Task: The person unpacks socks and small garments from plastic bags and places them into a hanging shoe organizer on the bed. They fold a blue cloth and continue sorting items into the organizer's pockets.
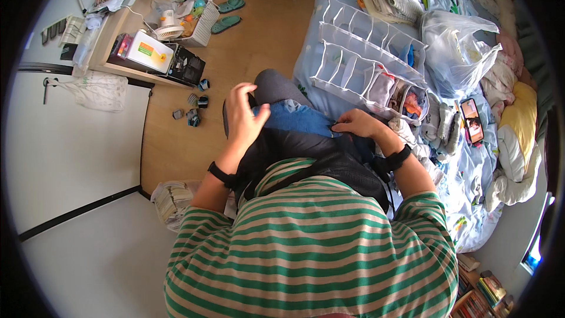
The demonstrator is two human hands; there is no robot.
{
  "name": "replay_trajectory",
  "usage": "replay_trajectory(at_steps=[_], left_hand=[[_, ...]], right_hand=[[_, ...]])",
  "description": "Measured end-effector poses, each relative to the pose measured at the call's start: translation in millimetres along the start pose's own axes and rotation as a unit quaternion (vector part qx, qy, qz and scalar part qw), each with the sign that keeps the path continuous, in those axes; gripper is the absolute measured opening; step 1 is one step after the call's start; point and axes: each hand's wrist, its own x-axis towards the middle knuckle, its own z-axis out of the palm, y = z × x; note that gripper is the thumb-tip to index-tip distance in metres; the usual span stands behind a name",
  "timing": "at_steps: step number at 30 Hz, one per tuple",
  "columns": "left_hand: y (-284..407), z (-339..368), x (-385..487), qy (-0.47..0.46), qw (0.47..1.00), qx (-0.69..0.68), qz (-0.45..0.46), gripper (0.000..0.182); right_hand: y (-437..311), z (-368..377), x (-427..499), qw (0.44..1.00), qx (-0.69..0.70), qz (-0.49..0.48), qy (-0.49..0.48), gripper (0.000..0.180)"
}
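Note:
A blue cloth garment (287,119) lies spread across my lap, over dark trousers. My left hand (247,117) is raised at the garment's left end, its thumb and fingers apart, with nothing seen between them. At the garment's right end, my right hand (355,123) pinches its dark edge between thumb and fingers. On the bed beside me stand two clear organizers with white-edged compartments. The nearer organizer (348,75) holds folded clothes in its right compartments; the farther organizer (375,31) has a blue item near its right end.
Rolled clothes (446,128) and a phone (472,121) lie on the bed, near a translucent plastic bag (454,53) and folded towels (388,0). Small socks (193,117) and green clogs (227,24) are on the floor. A low shelf (145,75) with boxes stands at the left.

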Motion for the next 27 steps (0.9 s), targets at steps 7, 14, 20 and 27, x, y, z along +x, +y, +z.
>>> replay_trajectory(at_steps=[7,14,20,27], left_hand=[[46,29,54,-0.145,0.983,-0.110,0.033,0.018],[7,29,46,-0.195,0.980,-0.024,-0.014,0.024],[14,-2,62,-0.043,0.984,-0.107,-0.134,0.043],[112,-35,91,-0.286,0.846,-0.450,-0.004,0.056]], right_hand=[[3,1,-6,0.984,0.173,-0.033,0.001,0.029],[5,3,5,0.983,0.181,-0.021,0.038,0.033],[-45,-34,-52,0.995,-0.001,-0.103,0.006,0.035],[-139,-73,-95,0.908,0.271,-0.318,0.039,0.039]])
